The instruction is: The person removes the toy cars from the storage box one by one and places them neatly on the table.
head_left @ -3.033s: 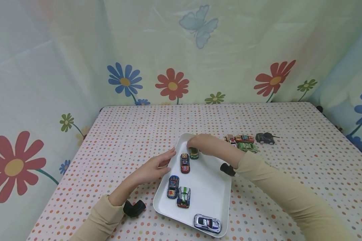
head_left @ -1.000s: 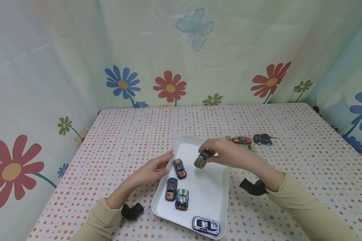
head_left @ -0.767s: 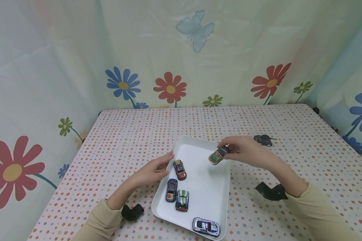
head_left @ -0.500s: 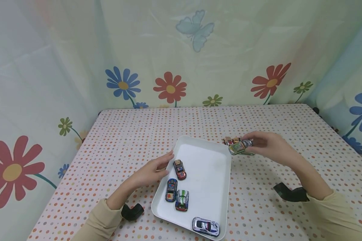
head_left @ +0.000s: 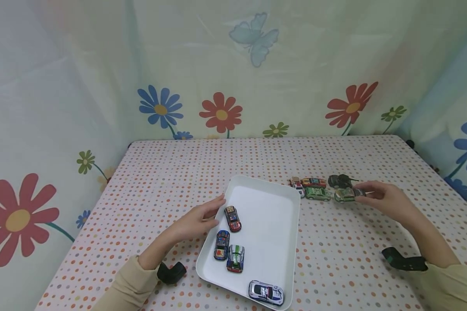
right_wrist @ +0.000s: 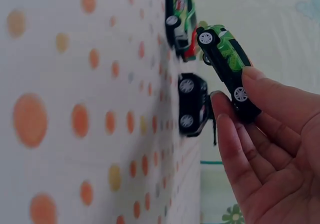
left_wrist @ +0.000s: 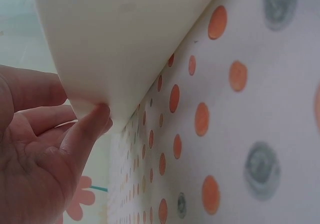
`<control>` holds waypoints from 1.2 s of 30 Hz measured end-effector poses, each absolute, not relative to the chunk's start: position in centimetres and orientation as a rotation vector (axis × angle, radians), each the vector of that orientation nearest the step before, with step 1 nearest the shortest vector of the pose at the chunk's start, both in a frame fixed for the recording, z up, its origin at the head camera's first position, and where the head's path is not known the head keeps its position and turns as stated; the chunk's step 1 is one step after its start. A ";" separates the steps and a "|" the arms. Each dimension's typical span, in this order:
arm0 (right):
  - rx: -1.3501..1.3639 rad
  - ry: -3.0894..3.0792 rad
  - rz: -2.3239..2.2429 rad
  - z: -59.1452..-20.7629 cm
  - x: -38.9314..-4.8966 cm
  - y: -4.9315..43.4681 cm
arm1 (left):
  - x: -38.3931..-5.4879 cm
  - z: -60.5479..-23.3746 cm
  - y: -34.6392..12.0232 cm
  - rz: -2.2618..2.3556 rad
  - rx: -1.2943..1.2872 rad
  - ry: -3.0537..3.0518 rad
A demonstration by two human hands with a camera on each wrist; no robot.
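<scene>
In the head view my right hand [head_left: 389,201] pinches a green toy car [head_left: 344,195] beside the black toy tank [head_left: 339,181], right of the tray. The right wrist view shows this green car [right_wrist: 227,54] tilted between thumb and fingers, above the table, with the black tank [right_wrist: 192,104] behind. My left hand [head_left: 194,220] holds the left edge of a white tray [head_left: 268,216]; in the left wrist view its thumb [left_wrist: 90,129] lies against the outer wall. Inside the tray are a red-and-tan car [head_left: 232,218], a blue car [head_left: 221,245], a white-and-green car [head_left: 235,258] and a white car [head_left: 266,293].
Right of the tray, a white-and-red car [head_left: 297,186], a red-and-yellow car [head_left: 314,182] and another green car [head_left: 317,193] stand close together. A dotted cloth [head_left: 179,168] covers the table. A flowered curtain [head_left: 303,65] hangs behind it.
My right hand has picked the green car out of the tray and carried it right, past the other cars, to the black tank. The left hand stays at the tray's edge.
</scene>
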State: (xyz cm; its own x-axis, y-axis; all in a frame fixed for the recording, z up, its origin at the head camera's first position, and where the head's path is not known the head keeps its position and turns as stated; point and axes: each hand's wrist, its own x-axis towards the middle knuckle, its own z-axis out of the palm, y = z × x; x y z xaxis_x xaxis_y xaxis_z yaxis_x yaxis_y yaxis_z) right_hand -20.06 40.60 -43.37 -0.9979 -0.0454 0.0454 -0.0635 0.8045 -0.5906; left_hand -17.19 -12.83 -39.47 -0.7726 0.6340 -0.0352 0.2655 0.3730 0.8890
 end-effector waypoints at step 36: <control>0.207 -3.178 0.519 -39.1 -18.7 36.4 | -17.2 -39.1 -12.7 1.364 0.823 2.271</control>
